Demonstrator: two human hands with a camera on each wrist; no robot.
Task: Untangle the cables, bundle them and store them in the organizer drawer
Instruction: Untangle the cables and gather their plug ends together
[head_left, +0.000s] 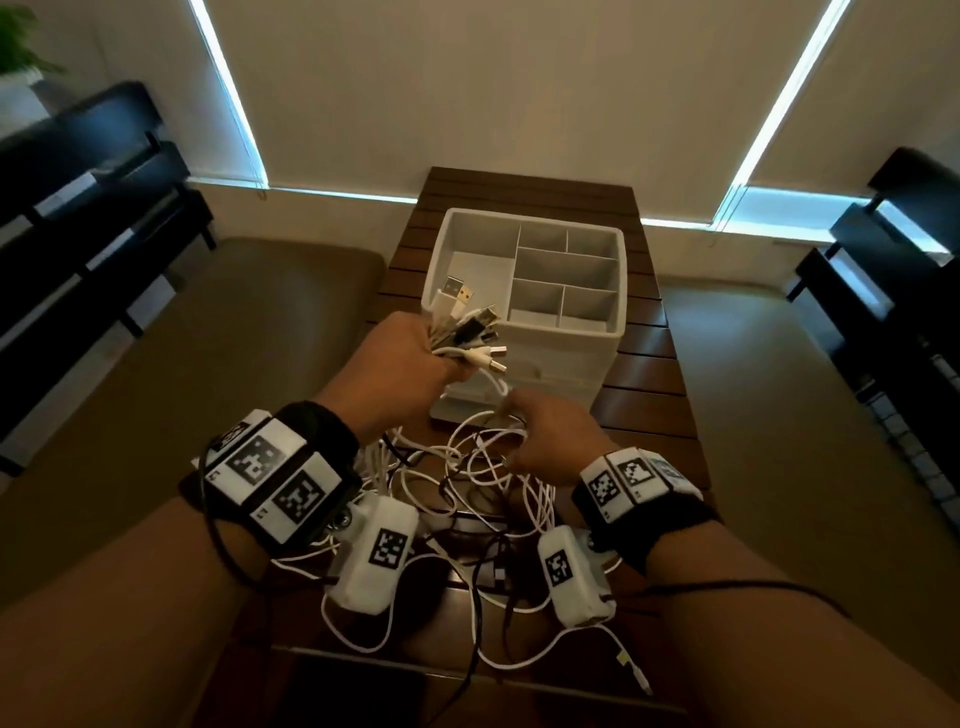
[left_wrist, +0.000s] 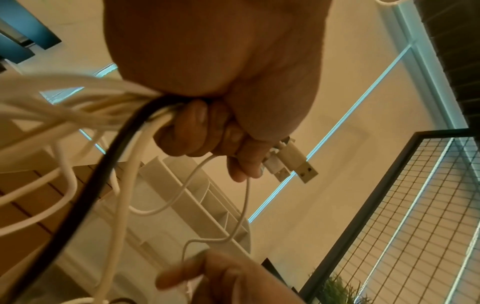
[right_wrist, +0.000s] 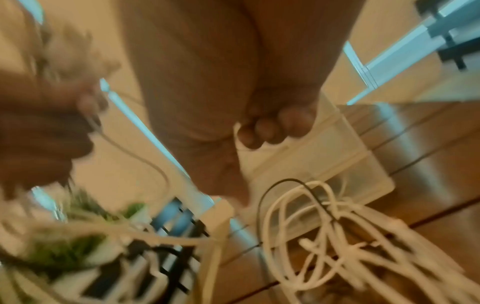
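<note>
My left hand (head_left: 410, 364) is raised in front of the white organizer (head_left: 561, 358) and grips a bunch of white and black cables just below their USB plugs (head_left: 462, 317). The left wrist view shows the fist (left_wrist: 207, 127) closed round the cords, with the plugs (left_wrist: 293, 164) sticking out. Lower and to the right, my right hand (head_left: 540, 436) has its fingers curled and pinches a thin white cable (left_wrist: 244, 201) that runs down from the left fist. The rest of the tangle (head_left: 467, 478) lies in loops on the wooden table (head_left: 649, 395). The right wrist view is blurred.
The organizer has open compartments on top and drawer fronts below, behind the hands. Brown cushioned seats (head_left: 260, 338) flank the narrow table on both sides. Black shelving stands at the left (head_left: 93, 182) and right (head_left: 893, 249). Cable ends trail to the near table edge (head_left: 631, 667).
</note>
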